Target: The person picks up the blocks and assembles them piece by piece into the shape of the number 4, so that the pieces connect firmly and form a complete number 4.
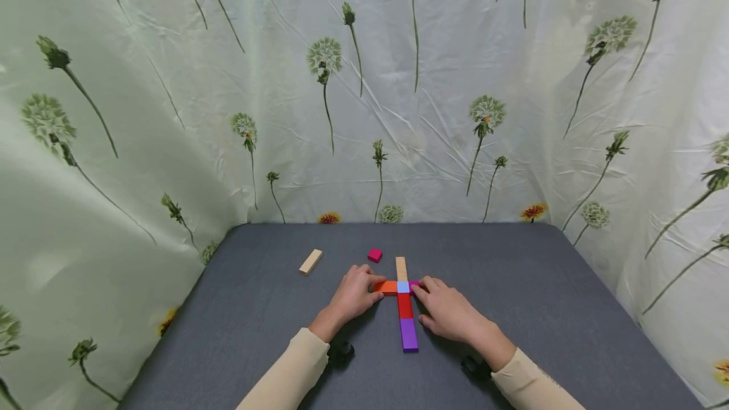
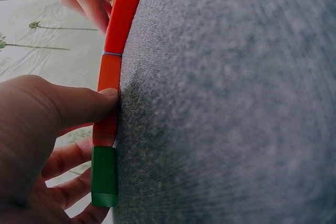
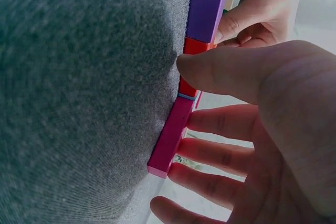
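Pink block [image 1: 374,255] lies beyond left grip [image 1: 352,293], which pinches orange block [image 1: 390,287]; right grip [image 1: 450,312] spread.

1. Your head view looks forward and down across the grey, fabric-textured tabletop [image 1: 256,347].
2. Your wrist views sit low and close, tipped sideways; both share the red rectangular block [image 2: 124,17].

In the head view, the left fingers [image 1: 364,277] hide the green block [image 2: 104,174] — entirely.
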